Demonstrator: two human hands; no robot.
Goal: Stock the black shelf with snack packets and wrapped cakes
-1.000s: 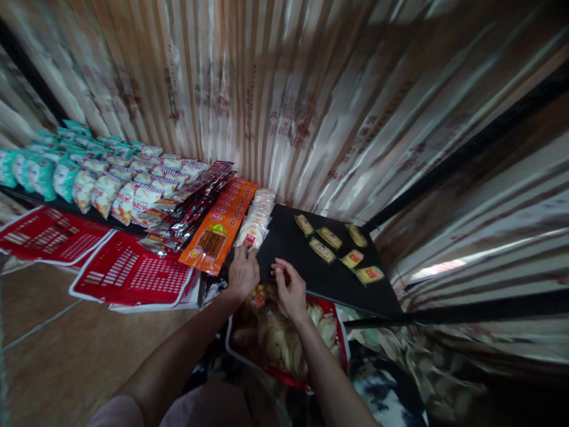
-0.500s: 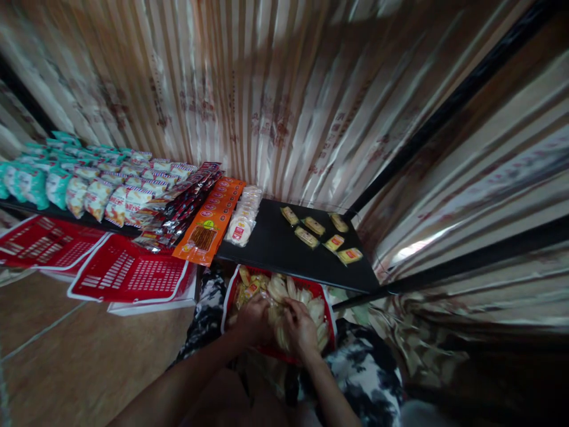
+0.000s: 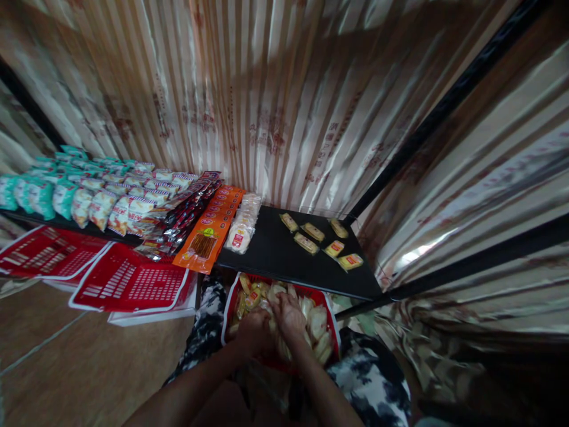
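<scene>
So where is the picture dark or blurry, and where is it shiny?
Head view: dim overall, with a shadow high on the striped curtain; same view: left hand and right hand dark and soft-edged at the red basket; same view: bright glare on the curtain at right.

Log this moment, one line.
left hand: in near red basket; right hand: same, among pale packets; grip: unclear; black shelf: yellow packets, white packets

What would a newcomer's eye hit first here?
Likely the orange packet, the most vivid thing on the black table, between dark red packets and white packets. Then the red basket by the table's near edge, with the left hand and right hand at the packets inside. Six yellow packets lie spread toward the table's right end.
</scene>
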